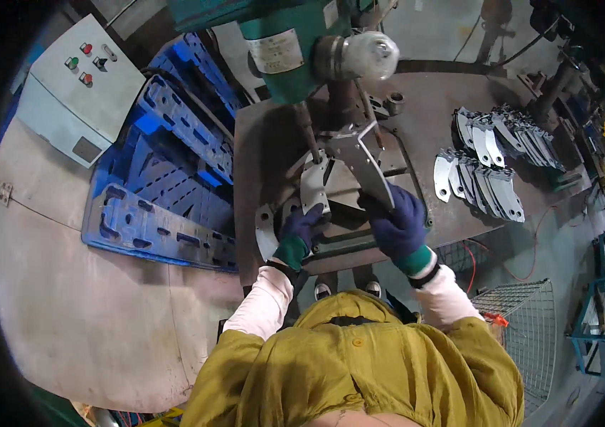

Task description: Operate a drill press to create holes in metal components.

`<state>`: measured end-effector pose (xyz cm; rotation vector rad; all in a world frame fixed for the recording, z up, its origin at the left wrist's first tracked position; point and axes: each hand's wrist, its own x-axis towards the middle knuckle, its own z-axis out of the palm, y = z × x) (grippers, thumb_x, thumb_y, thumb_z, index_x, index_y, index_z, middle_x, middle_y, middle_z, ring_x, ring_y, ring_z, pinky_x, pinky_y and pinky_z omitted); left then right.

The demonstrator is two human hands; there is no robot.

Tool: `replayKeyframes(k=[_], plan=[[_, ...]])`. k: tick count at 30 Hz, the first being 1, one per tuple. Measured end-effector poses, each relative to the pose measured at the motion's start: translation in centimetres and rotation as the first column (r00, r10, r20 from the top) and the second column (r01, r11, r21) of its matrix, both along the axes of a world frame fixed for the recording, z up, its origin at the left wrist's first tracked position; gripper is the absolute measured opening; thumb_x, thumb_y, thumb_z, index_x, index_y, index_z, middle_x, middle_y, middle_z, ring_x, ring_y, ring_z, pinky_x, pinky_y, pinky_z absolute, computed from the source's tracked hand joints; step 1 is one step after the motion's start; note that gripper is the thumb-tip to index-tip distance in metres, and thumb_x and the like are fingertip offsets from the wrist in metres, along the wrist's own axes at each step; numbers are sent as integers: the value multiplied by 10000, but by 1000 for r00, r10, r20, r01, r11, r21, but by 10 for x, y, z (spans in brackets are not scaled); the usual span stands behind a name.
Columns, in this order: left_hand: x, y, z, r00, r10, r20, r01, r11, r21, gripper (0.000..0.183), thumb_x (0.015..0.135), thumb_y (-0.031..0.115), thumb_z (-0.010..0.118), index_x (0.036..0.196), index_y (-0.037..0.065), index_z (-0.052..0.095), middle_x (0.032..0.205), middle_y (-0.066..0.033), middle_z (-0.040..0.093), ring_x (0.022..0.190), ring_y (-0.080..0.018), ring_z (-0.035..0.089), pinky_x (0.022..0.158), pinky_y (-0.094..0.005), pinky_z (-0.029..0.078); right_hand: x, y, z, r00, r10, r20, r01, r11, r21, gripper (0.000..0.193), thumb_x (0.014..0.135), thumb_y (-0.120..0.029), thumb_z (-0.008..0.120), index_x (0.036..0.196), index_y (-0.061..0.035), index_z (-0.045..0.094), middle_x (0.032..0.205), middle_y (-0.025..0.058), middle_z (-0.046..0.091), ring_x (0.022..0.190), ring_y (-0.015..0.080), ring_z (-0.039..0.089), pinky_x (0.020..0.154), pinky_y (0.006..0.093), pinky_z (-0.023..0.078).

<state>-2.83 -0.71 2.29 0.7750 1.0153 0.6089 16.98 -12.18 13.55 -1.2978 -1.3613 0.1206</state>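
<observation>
My left hand (302, 231), in a dark blue glove with a green cuff, is closed on the near end of a small curved metal plate (314, 186). That plate stands under the spindle (308, 132) of a green drilling or tapping machine (277, 53); whether the tool touches it I cannot tell. My right hand (400, 224), gloved alike, grips the near end of a longer bent metal plate (359, 160) with its thumb and fingers around the edge. Left of my left hand lies another curved plate (266, 229) with a hole in it. The fixture beneath the plates is partly hidden.
Rows of curved metal plates (484, 181) lie on the brown metal table (423, 99) to the right. Blue plastic pallets (163, 213) and a grey control box (78, 89) with buttons stand at left. A wire cage (530, 327) stands on the floor at lower right.
</observation>
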Motion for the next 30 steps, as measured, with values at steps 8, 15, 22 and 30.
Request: replayKeyframes(k=[8,15,22,30], plan=[[-10,8,-31,993,-91,69,89,996,32,275,937,216,638,1158,54,615,965,-52,697,776,-162,676,623,-297,539,-20,42,-44,927,213,310,25,788,-615,239,848,-314,654,920,-89,690,819,171,676,787,364,661,707,477,519],[-15,15,-60,992,-116,-44,121,984,132,322,938,225,644,1197,39,602,1057,-90,668,883,-182,658,632,-284,553,-8,-30,-60,971,-159,-180,70,905,-420,233,893,-254,662,1033,-71,698,753,111,688,669,233,664,623,372,514],[-31,18,-49,983,-179,-51,185,970,156,367,917,278,659,1193,36,654,1026,-71,652,901,-173,618,785,-329,529,87,-39,-106,851,-516,-98,304,635,-710,238,868,-257,653,931,-28,672,737,138,679,626,275,657,598,402,501],[-99,93,-8,965,77,253,-202,831,519,276,945,194,574,1191,82,629,1162,-92,644,1099,-217,598,941,-343,480,79,18,-100,698,-125,706,663,485,-570,484,855,-262,578,1282,-55,485,889,195,663,815,397,647,701,507,505]])
